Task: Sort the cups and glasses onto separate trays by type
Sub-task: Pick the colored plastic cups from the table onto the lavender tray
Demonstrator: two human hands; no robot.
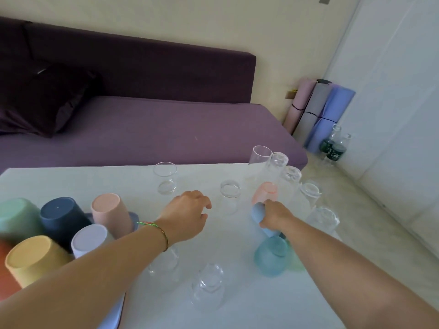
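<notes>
My right hand (275,216) grips a light blue plastic cup (260,216), lifted and tilted over the white table (71,181). Just beyond it stands an upside-down pink cup (264,192); under my right forearm sits a teal cup (270,256). My left hand (187,213) hovers over the middle of the table, fingers loosely curled, holding nothing. At the left, several coloured cups stand upside down on a blue tray (135,218): green (16,217), navy (60,217), pink (110,213), white (89,239), yellow (33,258). Clear glasses stand in the middle (230,195), (165,178), in front (207,286) and along the right edge (308,194).
A purple sofa (147,129) runs along the table's far edge. Rolled mats (318,115) and plastic bottles (331,146) stand on the floor at the right, by a white door. The table's right edge lies close to the row of glasses.
</notes>
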